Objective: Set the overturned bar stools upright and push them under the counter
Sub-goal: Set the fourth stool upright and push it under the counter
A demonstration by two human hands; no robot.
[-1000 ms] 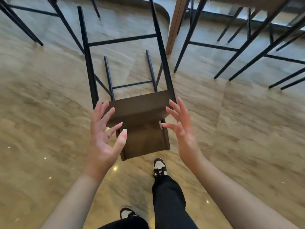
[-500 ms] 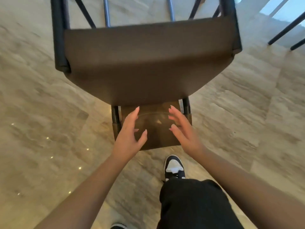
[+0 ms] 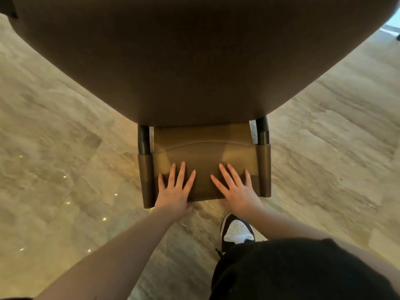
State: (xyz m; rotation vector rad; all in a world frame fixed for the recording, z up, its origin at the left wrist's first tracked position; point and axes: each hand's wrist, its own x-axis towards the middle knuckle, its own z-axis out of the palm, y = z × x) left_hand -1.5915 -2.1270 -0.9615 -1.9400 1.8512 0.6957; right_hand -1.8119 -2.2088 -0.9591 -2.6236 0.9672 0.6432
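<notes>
An overturned bar stool lies on the floor in front of me. Its brown seat (image 3: pixel 194 61) fills the top of the head view, and its legs are out of sight. The brown backrest (image 3: pixel 205 152) lies low on the floor between two black posts. My left hand (image 3: pixel 173 193) rests on the backrest's left half, my right hand (image 3: pixel 238 193) on its right half. The fingers of both are spread flat on top, and the thumbs curl under the near edge.
Polished beige stone floor (image 3: pixel 65 148) surrounds the stool on both sides. My black-and-white shoe (image 3: pixel 237 231) stands just behind the backrest, with my black trouser knee (image 3: pixel 303 271) at the lower right. The counter is not in view.
I have bent down much closer, so the seat now fills the top of the view. Both hands went from hovering over the backrest to lying on it.
</notes>
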